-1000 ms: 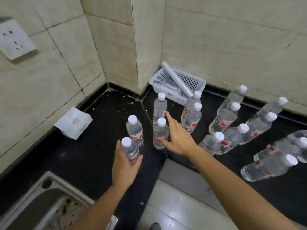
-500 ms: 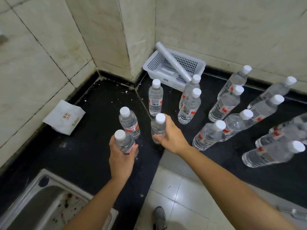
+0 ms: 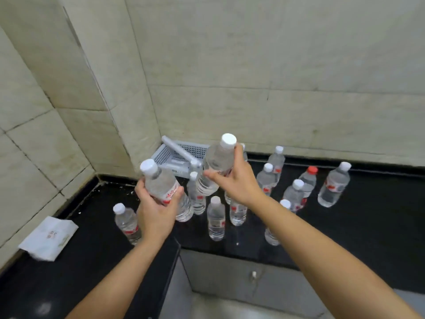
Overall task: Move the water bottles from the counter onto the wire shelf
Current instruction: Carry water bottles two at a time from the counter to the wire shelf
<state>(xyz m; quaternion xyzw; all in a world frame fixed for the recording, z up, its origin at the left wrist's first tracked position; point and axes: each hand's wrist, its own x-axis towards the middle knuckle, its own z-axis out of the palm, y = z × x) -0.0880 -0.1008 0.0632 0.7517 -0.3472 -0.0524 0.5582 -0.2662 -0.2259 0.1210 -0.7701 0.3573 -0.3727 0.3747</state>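
My left hand (image 3: 154, 211) grips a clear water bottle (image 3: 161, 184) with a white cap, lifted off the black counter (image 3: 379, 224) and tilted left. My right hand (image 3: 236, 180) holds a second white-capped water bottle (image 3: 216, 161) higher up, over the corner. Several more bottles stand on the counter: one at the left (image 3: 127, 223), some in the middle (image 3: 215, 218), and others to the right, among them a red-capped one (image 3: 309, 178). No wire shelf is in view.
A white plastic basket (image 3: 171, 156) with a white tube lying across it sits in the tiled corner. A white folded packet (image 3: 49, 238) lies on the counter at the left. Grey cabinet fronts (image 3: 230, 277) run below the counter edge.
Both hands closed on a bottle and lifted it off the counter. The view has tilted up, so the sink has dropped out of sight.
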